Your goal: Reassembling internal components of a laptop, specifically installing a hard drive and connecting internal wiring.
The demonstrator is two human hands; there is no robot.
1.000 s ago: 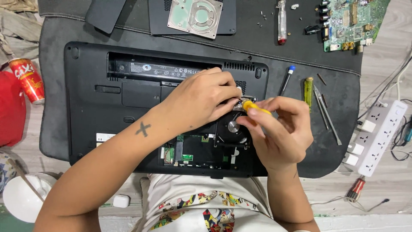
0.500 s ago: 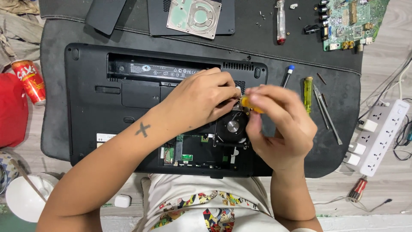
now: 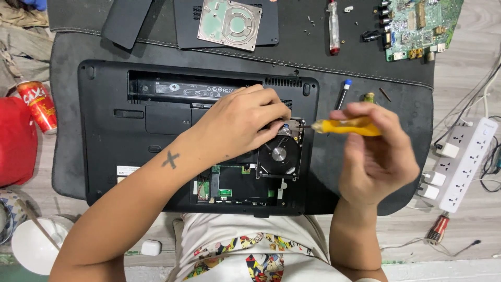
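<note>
hard drive (image 3: 280, 154): seated in open bay at right-centre of upturned black laptop (image 3: 120, 141); silver disc hub visible; top-left corner covered by left fingers.
drive axis: long side roughly top-to-bottom in view, slightly tilted.
left hand (image 3: 241, 124): reaches in from lower left across laptop base; fingers curled down onto upper edge of drive, pinching or pressing there; cannot tell if anything small is held under fingertips.
right hand (image 3: 377, 156): lifted off to right of drive, above mat edge; closed around yellow screwdriver (image 3: 347, 126); blurred.
screwdriver axis: near horizontal; tip points left toward drive's upper right corner, close to it but not clearly touching.
nearer hand: left, already on drive; right just beside, apart.
direction: drive lies left and slightly below right hand; directly under left fingertips.
in the way: left fingers crowd the same corner the tip aims at; nothing else between.
exposed boards (image 3: 219, 185): open bay left of drive, green strips, below left wrist.
battery slot (image 3: 193, 90): long empty recess along laptop's far edge, above left hand.
mat (image 3: 365, 73): dark, under laptop, on table.
far side: removed cover with second bare drive (image 3: 229, 23); red-handled screwdriver (image 3: 333, 26); green circuit board (image 3: 420, 26); loose screws scattered.
near right hand: blue-tipped pen-like tool (image 3: 342, 94), small bits behind it.
right edge: white power strip (image 3: 464, 162) with plugs; small red-handled screwdriver (image 3: 438, 230) on table.
left edge: red drink can (image 3: 37, 107); white bowl (image 3: 31, 245) at lower left.
</note>
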